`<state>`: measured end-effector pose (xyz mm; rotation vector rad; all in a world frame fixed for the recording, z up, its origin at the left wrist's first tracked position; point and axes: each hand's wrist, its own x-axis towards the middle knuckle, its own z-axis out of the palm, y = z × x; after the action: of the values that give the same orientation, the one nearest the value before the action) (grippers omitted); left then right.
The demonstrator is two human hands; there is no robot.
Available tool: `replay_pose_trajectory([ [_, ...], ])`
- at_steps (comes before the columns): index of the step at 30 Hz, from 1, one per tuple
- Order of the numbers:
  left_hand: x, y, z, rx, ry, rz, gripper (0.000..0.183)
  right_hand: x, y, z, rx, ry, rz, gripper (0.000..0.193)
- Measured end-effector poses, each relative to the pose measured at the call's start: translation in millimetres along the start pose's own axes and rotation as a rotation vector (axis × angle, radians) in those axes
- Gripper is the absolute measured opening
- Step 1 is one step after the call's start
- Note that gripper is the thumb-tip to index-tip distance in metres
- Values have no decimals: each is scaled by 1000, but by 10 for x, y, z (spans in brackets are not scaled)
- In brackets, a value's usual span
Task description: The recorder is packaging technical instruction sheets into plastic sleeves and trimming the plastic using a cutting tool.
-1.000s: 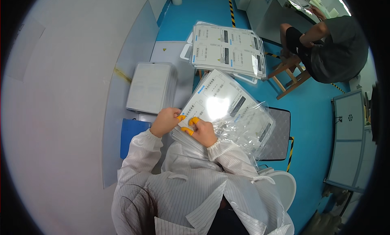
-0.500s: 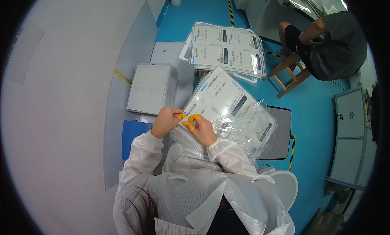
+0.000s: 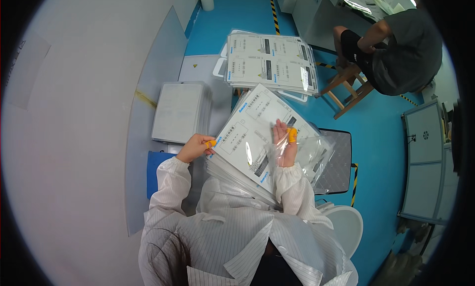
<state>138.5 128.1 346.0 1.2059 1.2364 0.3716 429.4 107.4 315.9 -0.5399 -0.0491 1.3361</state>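
A stack of white printed label sheets (image 3: 237, 137) lies at a slant in front of me, over my lap. My left hand (image 3: 196, 147) pinches the left edge of the top sheet, with yellow finger cots on its fingertips. Over the right part of that sheet, my right hand (image 3: 286, 143) is open with its fingers stretched out, and a yellow cot shows on it. Crumpled clear film (image 3: 314, 155) lies around and against the right hand, bunched toward the right side of the stack. Whether the film is still attached to the sheet, I cannot tell.
Beyond is another stack of printed sheets (image 3: 272, 63). To the left stand a pile of blank white sheets (image 3: 178, 113) and a blue bin (image 3: 157, 170). A grey cushioned panel (image 3: 339, 162) lies right. A person (image 3: 408, 53) sits on a wooden stool (image 3: 349, 90).
My right hand has moved right and up from the sheet's left edge and opened, and the film has shifted with it, baring more of the sheet. The left hand stays at the edge.
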Motion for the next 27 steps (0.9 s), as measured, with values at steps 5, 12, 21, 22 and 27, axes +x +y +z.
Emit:
replay_pose_trajectory([
  [5,107,328,-39,-204,-159,88,30,39,-62,-180,-21,-162,-35,13],
  [12,319,821,339,211,-17,389,29,-77,-50,70,-289,-18,-82,18],
  [21,915,817,-225,1,143,246,31,-205,-2242,-973,-426,396,-721,34],
  [22,1033,808,-346,-108,187,188,32,-365,-2654,-1240,-390,472,-834,35],
  [27,1893,820,-535,-470,332,240,34,-1600,-4006,-2198,16,640,-1040,35],
])
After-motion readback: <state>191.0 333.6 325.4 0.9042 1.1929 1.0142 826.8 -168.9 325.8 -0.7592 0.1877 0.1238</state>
